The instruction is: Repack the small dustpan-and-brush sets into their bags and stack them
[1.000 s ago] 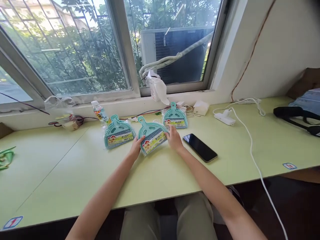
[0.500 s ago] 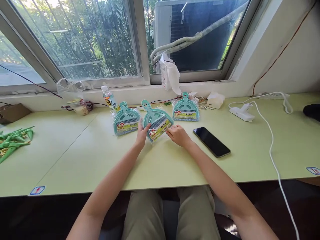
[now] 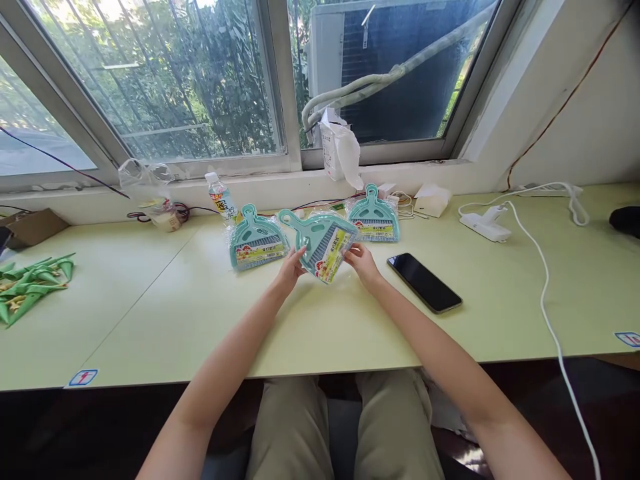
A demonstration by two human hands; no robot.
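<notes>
One wrapped dustpan-and-brush set [image 3: 316,235] is up over the worktop [image 3: 320,333], gripped at its sides by the left hand [image 3: 292,271] and the right hand [image 3: 365,265], and its handle [image 3: 287,217] has just swung further left, so it seems to be getting turned, not put down.

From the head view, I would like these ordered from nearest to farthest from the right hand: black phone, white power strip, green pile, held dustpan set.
From the right hand:
1. Held dustpan set: touching its fingers, on the left.
2. Black phone: just right.
3. White power strip: farther right, toward the window.
4. Green pile: far left.
</notes>
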